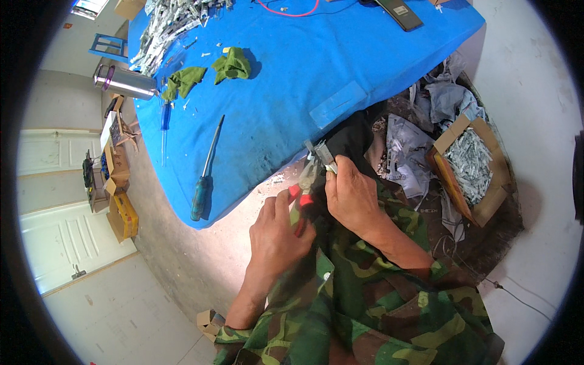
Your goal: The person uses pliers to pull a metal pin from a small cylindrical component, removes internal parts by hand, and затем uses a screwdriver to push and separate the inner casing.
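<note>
My left hand [275,236] is closed around the red handles of a pair of pliers [308,177]. Between the thumb and fingers of my right hand [354,198] is a small silvery-grey, partly clear piece [325,154]. The pliers' jaws are up against the left side of this piece; whether they grip it is too small to tell. Both hands are just off the near edge of the blue-covered table [261,91], above my lap. A screwdriver [207,167] with a teal handle lies on the table to the left of my hands.
A heap of similar-looking silvery pieces [173,27] covers the far left of the table. Nearby are green gloves [232,64], a thin blue-handled screwdriver [165,118] and a steel flask [125,82]. At right, a cardboard box [502,176] holds more pieces beside plastic bags [409,149].
</note>
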{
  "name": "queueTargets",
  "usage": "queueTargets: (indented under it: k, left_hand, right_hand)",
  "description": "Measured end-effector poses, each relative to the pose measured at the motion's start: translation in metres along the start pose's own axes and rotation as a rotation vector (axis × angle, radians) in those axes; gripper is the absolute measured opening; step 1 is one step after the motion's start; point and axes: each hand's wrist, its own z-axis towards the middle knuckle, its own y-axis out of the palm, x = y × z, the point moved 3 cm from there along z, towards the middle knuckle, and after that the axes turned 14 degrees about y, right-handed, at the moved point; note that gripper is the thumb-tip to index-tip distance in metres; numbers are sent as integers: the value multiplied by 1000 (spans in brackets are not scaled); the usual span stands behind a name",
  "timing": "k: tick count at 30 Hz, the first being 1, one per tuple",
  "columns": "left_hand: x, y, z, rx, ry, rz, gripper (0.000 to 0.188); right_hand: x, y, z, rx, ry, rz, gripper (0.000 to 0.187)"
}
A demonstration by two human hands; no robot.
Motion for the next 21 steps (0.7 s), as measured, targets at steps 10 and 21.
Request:
queueTargets:
  k: [10,21]
  left_hand:
    - [12,3,0,-27,-29,-1,62]
    - [2,-2,-4,-8,18,-95,61]
  right_hand:
    - [13,1,11,-27,-7,183,27]
    - [15,-2,18,-143,121,445,33]
